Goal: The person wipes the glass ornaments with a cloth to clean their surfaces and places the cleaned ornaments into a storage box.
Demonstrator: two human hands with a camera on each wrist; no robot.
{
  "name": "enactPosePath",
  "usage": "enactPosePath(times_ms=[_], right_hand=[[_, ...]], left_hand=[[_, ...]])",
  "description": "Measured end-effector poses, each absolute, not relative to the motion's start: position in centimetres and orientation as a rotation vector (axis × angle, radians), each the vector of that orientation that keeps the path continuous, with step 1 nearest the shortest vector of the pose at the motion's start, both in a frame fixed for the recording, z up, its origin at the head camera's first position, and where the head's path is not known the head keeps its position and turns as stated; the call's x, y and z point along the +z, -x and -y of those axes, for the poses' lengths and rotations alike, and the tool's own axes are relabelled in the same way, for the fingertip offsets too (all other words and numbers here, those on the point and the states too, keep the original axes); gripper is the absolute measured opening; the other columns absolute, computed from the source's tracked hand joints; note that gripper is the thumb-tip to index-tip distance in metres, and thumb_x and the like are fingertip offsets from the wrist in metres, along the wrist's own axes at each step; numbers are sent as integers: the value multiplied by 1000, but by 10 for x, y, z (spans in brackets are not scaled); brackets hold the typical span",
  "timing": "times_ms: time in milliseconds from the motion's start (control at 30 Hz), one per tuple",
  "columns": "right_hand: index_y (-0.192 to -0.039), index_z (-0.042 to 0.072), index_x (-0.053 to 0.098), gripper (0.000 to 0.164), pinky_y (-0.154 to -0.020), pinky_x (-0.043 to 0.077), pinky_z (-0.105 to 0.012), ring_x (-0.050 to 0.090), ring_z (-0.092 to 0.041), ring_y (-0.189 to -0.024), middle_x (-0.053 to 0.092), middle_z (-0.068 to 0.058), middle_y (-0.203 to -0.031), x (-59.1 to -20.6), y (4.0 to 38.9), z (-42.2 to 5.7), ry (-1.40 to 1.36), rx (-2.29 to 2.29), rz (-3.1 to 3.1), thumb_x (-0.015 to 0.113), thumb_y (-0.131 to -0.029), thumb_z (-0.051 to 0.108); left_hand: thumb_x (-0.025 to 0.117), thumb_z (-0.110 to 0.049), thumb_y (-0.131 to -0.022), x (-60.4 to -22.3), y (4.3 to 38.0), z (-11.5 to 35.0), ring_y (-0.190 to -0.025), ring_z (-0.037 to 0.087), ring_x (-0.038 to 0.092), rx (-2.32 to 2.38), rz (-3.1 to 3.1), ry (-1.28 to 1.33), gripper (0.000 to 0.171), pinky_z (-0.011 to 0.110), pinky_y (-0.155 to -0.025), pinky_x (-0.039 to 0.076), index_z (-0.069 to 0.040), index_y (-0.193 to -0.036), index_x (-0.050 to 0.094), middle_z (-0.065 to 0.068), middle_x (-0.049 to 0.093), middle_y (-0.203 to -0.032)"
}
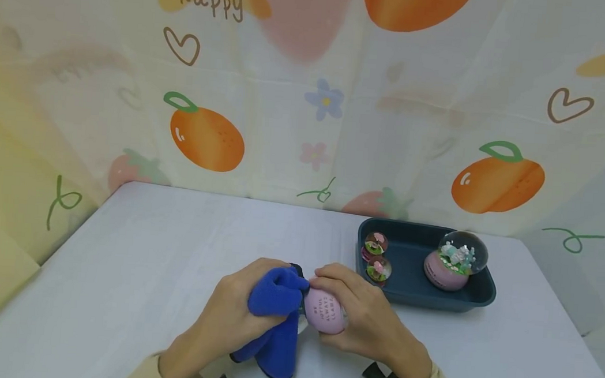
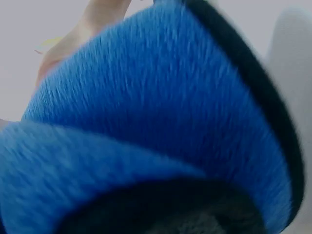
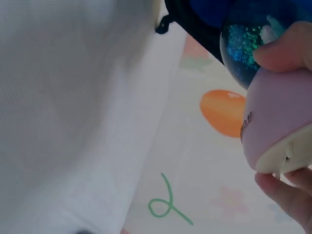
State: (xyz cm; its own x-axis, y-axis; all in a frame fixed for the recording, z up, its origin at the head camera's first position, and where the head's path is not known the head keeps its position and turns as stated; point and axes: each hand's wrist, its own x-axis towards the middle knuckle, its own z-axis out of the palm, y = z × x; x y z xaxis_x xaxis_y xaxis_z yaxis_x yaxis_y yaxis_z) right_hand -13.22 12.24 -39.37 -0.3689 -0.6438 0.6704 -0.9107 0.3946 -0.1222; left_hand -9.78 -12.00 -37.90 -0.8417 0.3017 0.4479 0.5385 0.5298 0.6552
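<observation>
A blue cloth [image 1: 278,346] with black edging is bunched in my left hand [image 1: 235,303], one folded part hanging down toward the table. My right hand [image 1: 367,317] grips a snow globe [image 1: 324,310] by its pink lettered base, and the cloth lies right against it. In the right wrist view the snow globe [image 3: 280,107] shows a clear dome with blue-green glitter; thumb on one side, fingertips at the pale underside. The blue cloth [image 2: 146,87] fills most of the left wrist view and hides much of the left hand.
A dark blue tray [image 1: 409,233] stands at the back right of the white table [image 1: 175,222]. In it are two small globes [image 1: 379,269] at the left and a larger pink-based snow globe [image 1: 447,273] at the right, tilted. A printed curtain [image 1: 285,124] hangs behind.
</observation>
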Motion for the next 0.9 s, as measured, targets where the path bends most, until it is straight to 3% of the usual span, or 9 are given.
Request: enactPosePath(times_ms=[167,333,467,567,633,733,900], right_hand=[[-120,4,61,86,-109,41,-20,58,-22,-116,60,-10,-124,-390,132,-123,-1386,723,2069,97,-43,18],[-120,0,60,89,-113,37,-20,57,-24,-117,60,-13,-124,-388,131,-122,-1420,835,1978,97,-41,13],[-119,-4,60,86,-113,38,-23,56,-25,-120,59,-17,-124,-388,131,-121,-1428,929,1894,96,-42,10],[-117,-6,60,81,-112,40,-25,55,-25,-123,57,-19,-126,-388,131,-121,-1421,972,1854,94,-46,10],[-117,-7,60,78,-111,41,-26,55,-25,-123,57,-21,-126,-389,132,-121,-1415,986,1839,93,-49,11],[-117,-7,59,75,-111,41,-25,54,-25,-125,56,-21,-125,-389,133,-121,-1409,995,1843,92,-53,13],[-117,-7,58,77,-112,40,-25,54,-26,-124,55,-22,-125,-388,133,-122,-1404,1012,1855,93,-51,11]], left_hand=[[80,-26,-82,-375,101,129,-97,11,66,-1551,2611,739,49,32,-81,55,-23,-126,57,-6,68,-115],[76,-23,-86,-370,105,138,-105,14,67,-1735,2608,780,43,32,-87,54,-20,-126,60,-2,69,-121],[71,-23,-89,-369,108,145,-103,13,65,-1867,2530,864,37,29,-88,53,-13,-124,63,2,69,-115],[65,-25,-92,-371,110,150,-93,15,62,-2011,2469,942,39,30,-80,52,-3,-123,58,6,65,-97],[63,-28,-92,-372,110,152,-92,16,59,-2065,2449,973,44,31,-79,50,1,-124,53,8,60,-94],[62,-31,-92,-374,111,153,-94,17,58,-2115,2447,982,50,33,-78,49,2,-127,48,9,58,-97],[69,-32,-90,-375,111,151,-92,15,61,-2062,2405,980,50,32,-78,52,0,-127,55,9,63,-100]])
